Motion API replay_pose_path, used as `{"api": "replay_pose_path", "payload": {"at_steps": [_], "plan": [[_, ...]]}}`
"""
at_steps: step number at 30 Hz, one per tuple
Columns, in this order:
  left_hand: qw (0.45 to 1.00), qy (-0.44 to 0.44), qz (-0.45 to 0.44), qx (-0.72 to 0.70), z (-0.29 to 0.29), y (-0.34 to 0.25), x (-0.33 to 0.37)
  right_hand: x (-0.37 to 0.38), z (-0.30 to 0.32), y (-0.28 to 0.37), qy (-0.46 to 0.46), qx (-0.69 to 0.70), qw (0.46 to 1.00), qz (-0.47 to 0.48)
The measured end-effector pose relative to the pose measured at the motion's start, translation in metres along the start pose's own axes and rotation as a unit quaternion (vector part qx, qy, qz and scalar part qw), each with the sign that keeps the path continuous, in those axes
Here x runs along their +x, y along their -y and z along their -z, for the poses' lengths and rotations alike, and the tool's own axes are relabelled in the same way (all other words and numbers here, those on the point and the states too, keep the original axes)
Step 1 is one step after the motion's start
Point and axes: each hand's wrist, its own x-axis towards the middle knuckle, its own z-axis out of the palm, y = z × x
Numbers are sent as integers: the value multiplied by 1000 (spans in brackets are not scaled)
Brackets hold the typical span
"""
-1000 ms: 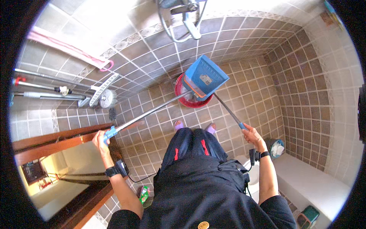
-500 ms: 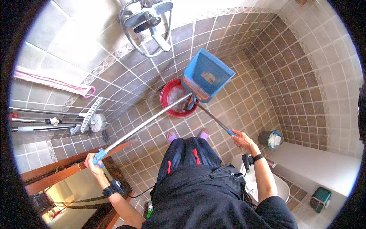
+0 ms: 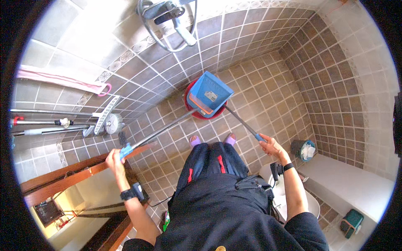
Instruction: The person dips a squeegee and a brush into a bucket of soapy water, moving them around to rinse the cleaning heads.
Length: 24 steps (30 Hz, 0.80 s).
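My left hand (image 3: 116, 162) is closed round the blue grip of a long silver pole that runs to a blue dustpan (image 3: 212, 91). The dustpan sits low over a red bucket (image 3: 187, 99) on the tiled floor and covers most of its mouth. In my right hand (image 3: 271, 147) is the blue-ended grip of a thin dark-handled brush (image 3: 242, 120). The brush handle slopes down to the bucket, and its head is hidden by the dustpan. Whether the dustpan touches the water I cannot tell.
A shower mixer (image 3: 173, 19) and a pink towel (image 3: 63, 78) hang on the wall. Mops (image 3: 106, 115) are at the left, above a wooden door frame (image 3: 71, 175). A small bin (image 3: 305, 151) and a white toilet (image 3: 312, 207) stand at the right.
The dustpan has come down from beside the bucket to over it, hiding the water and the brush head. My left hand has moved slightly up and right in view.
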Motion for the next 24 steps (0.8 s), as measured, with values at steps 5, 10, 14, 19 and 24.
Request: {"api": "replay_pose_path", "payload": {"at_steps": [5,10,14,19,24], "plan": [[979,-6,-47,198,-40,-4,6,9,-5,5,-49,-161,985,33],[910,-23,-93,403,-80,-54,9,22,-8,15,-69,-340,928,134],[886,33,-53,459,-114,-84,14,61,-10,8,-65,-277,957,53],[887,83,-49,452,-137,-85,20,126,-53,12,-37,26,998,-47],[888,89,-62,447,-146,-82,19,173,-87,9,-134,-229,963,56]]}}
